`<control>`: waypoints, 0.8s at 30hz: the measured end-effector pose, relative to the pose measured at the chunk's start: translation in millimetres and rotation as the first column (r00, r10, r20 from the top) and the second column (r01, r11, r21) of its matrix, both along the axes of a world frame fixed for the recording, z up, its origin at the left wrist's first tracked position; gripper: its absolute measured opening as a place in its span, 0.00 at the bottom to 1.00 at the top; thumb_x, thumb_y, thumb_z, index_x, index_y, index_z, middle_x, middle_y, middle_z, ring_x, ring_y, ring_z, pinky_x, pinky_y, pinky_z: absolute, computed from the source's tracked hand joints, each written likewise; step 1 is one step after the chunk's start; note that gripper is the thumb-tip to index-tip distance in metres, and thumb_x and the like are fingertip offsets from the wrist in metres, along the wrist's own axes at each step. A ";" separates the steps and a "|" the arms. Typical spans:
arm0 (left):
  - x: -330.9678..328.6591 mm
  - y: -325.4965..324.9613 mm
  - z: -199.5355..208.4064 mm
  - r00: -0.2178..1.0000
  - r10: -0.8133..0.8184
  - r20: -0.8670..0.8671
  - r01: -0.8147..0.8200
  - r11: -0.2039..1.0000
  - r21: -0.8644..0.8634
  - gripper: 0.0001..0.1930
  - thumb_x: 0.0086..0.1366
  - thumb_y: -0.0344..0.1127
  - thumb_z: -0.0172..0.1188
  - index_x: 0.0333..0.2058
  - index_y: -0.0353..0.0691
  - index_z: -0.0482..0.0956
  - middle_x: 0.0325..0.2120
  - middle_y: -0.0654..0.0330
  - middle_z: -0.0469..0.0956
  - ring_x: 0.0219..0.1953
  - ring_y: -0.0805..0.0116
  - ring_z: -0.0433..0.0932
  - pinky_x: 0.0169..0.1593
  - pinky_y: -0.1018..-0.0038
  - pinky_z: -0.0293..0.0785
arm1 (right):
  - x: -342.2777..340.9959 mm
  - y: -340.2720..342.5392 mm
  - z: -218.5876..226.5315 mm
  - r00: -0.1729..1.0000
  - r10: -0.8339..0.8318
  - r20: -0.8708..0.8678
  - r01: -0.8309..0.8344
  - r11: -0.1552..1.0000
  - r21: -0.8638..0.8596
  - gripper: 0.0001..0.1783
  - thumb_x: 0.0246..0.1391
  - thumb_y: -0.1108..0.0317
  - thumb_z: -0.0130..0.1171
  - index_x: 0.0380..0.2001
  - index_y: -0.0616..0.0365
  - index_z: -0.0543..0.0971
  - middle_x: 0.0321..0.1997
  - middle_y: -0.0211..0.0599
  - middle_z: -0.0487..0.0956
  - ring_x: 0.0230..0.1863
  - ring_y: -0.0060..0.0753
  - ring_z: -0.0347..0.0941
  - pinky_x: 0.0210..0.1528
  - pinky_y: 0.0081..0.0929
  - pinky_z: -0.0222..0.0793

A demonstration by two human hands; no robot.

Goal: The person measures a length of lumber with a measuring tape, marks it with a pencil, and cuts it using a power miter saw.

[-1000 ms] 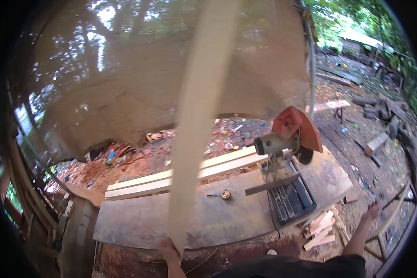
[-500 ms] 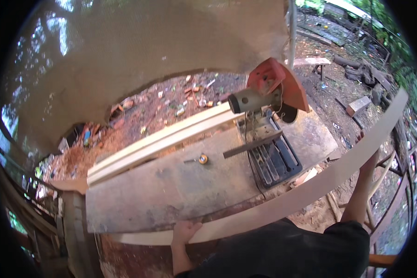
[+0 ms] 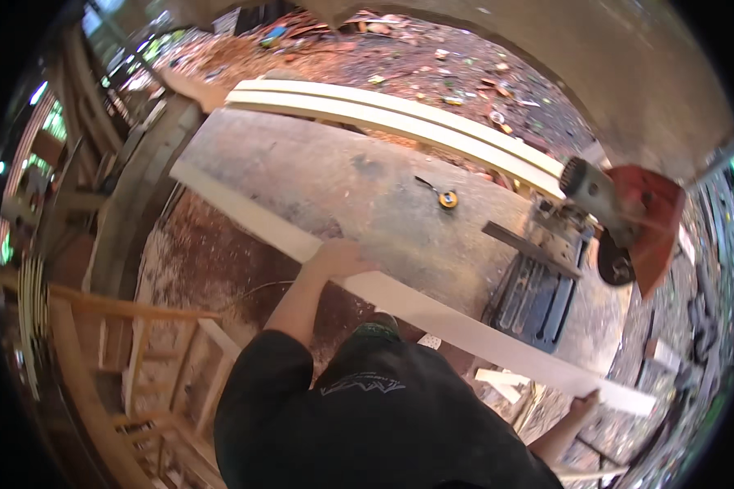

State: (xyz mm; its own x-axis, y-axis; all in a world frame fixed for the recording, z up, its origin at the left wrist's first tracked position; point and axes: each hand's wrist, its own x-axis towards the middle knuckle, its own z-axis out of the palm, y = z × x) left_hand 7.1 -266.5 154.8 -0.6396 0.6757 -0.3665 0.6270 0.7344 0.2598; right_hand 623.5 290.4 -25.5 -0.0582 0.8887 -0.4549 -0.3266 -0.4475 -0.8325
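Note:
A long, pale wooden board (image 3: 457,326) runs slantwise along the near side of the worktable, its left end resting on the tabletop. My left hand (image 3: 342,261) lies over it left of the middle, fingers wrapped across its top. Near the board's right end, my right hand (image 3: 583,405) grips the lower edge; most of its fingers are hidden. Past the board, at the right end of the table, stands a chop saw (image 3: 538,301) with a red guard (image 3: 648,220) and a round blade. Both hands are well apart from the saw.
The worn worktable (image 3: 302,175) carries a small yellow-and-black tape measure (image 3: 448,199). Pale planks (image 3: 400,122) lie along its far edge. At the lower left stands a wooden frame (image 3: 163,359). Offcuts (image 3: 501,381) lie below the board, and debris covers the ground beyond.
The view has turned to the right. The board's raised right end has come down and nearer, and its left end now reaches the table's left corner. Both hands stay on it.

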 end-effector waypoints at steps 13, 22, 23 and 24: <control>-14.2 101.8 -89.3 0.935 -0.102 0.340 0.085 0.994 0.066 0.32 0.65 0.63 0.50 0.34 0.34 0.83 0.38 0.44 0.82 0.43 0.43 0.79 0.48 0.55 0.73 | -278.8 -240.6 23.8 0.986 -0.017 -0.168 -0.014 0.983 -0.184 0.18 0.66 0.55 0.48 0.38 0.62 0.76 0.33 0.47 0.77 0.36 0.45 0.74 0.41 0.44 0.71; -119.2 161.7 -147.0 0.965 -0.017 0.260 -0.039 0.978 0.206 0.28 0.58 0.53 0.64 0.45 0.30 0.80 0.46 0.40 0.78 0.48 0.45 0.77 0.51 0.60 0.73 | -367.2 -309.0 94.3 0.567 0.755 0.329 -0.624 0.655 -0.427 0.21 0.65 0.51 0.53 0.39 0.62 0.76 0.30 0.41 0.83 0.30 0.32 0.79 0.33 0.30 0.74; -130.5 177.0 -151.6 0.993 -0.093 0.076 0.063 0.941 0.332 0.28 0.57 0.51 0.65 0.46 0.31 0.79 0.50 0.41 0.75 0.51 0.46 0.75 0.53 0.60 0.71 | -369.0 -313.6 98.7 0.492 0.761 0.423 -0.680 0.639 -0.360 0.21 0.64 0.51 0.56 0.36 0.62 0.77 0.27 0.39 0.82 0.28 0.28 0.78 0.30 0.26 0.73; -138.3 194.4 -156.8 0.983 -0.143 -0.115 0.179 0.881 0.438 0.27 0.56 0.49 0.66 0.47 0.32 0.78 0.54 0.42 0.72 0.55 0.46 0.72 0.55 0.60 0.70 | -368.6 -317.0 104.4 0.510 0.756 0.411 -0.655 0.650 -0.384 0.19 0.62 0.53 0.59 0.36 0.62 0.77 0.25 0.38 0.82 0.26 0.27 0.78 0.30 0.24 0.73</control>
State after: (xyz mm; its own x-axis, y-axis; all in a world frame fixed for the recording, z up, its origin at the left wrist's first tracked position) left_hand -131.2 -72.1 -2.0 -0.5220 0.8519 0.0424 0.7578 0.4404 0.4814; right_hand 254.9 -26.6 78.9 -0.3581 0.5673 -0.7416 0.5911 -0.4770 -0.6504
